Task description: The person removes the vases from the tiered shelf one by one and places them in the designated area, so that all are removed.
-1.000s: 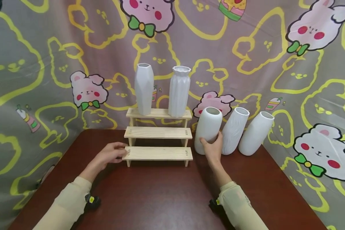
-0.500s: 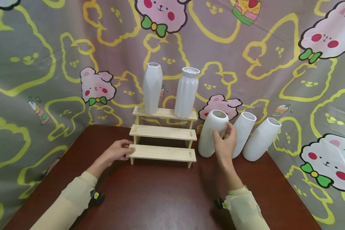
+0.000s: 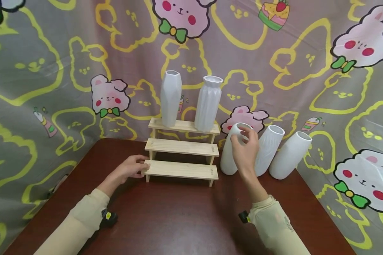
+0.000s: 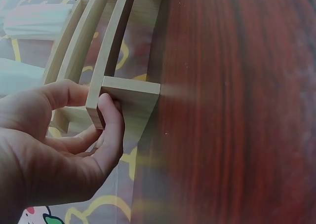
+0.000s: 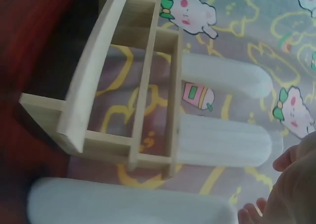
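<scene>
A three-step wooden display stand [image 3: 182, 147] stands on the table. My left hand [image 3: 132, 167] grips the left end of its lowest board; in the left wrist view, the fingers [image 4: 112, 135] curl about the board's corner. My right hand [image 3: 246, 152] is at the upper part of a smooth white vase [image 3: 228, 156], with bent, spread fingers near its rim. The right wrist view has this hand [image 5: 291, 179] beside the vase's top end [image 5: 133, 202], and no grip on it is visible. Part of the vase's mouth is hidden behind the fingers.
A faceted white vase [image 3: 171, 99] and a pleated white vase [image 3: 208, 104] stand on the top step. Right of my right hand are a textured white vase [image 3: 269, 150] and another smooth one [image 3: 290, 156]. A patterned curtain [image 3: 140, 53] hangs behind the brown table [image 3: 178, 219].
My right hand has let go of the smooth vase's body and moved up to its rim. The left hand has closed on the lowest board's end. The head view has shifted slightly.
</scene>
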Tool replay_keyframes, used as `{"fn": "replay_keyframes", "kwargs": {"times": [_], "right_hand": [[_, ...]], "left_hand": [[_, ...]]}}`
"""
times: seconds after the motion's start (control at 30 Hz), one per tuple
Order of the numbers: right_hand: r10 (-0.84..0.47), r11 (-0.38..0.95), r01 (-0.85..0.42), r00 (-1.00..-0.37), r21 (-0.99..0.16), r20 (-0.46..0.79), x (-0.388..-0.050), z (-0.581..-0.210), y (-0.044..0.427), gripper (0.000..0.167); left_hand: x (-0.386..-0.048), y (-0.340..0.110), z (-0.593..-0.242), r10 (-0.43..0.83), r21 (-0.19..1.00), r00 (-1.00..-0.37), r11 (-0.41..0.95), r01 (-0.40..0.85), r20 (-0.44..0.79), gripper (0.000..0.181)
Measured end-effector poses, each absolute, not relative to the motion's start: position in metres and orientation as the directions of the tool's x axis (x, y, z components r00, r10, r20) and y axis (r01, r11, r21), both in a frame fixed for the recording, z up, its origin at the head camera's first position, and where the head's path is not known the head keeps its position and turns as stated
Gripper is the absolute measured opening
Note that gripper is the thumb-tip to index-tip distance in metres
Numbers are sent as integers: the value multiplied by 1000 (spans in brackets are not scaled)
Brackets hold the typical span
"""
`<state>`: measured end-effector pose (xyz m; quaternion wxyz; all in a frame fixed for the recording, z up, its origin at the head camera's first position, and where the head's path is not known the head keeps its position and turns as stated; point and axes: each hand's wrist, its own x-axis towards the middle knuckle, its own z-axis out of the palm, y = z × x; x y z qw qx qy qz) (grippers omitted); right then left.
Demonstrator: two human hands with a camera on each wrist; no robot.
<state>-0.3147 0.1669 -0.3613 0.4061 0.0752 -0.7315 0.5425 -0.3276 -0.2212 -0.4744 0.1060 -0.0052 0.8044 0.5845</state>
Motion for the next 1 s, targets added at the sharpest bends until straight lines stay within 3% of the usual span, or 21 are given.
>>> {"fn": "replay_keyframes", "kwargs": {"times": [0.17, 0.37, 0.53, 0.73, 1.0], "right_hand": [[247, 452, -553, -676, -700, 694, -322, -338, 163, 30], [123, 454, -512, -774, -729, 621, -339, -309, 157, 35], [35, 466, -445, -854, -765, 519, -367, -297, 147, 55], [-29, 516, -379, -904, -768, 426, -403, -300, 139, 83], [-104, 457, -307, -950, -835, 293, -426, -304, 134, 90]], "left_hand": [[-328, -216, -478, 121, 953, -976, 268, -142, -179, 54], [-325, -212, -477, 110, 963, -979, 227, -145, -173, 54], [-323, -215, -471, 108, 961, -980, 240, -140, -170, 54], [-324, -220, -470, 108, 958, -978, 247, -146, -177, 55], [-322, -221, -472, 101, 961, -980, 238, -143, -171, 53]]}}
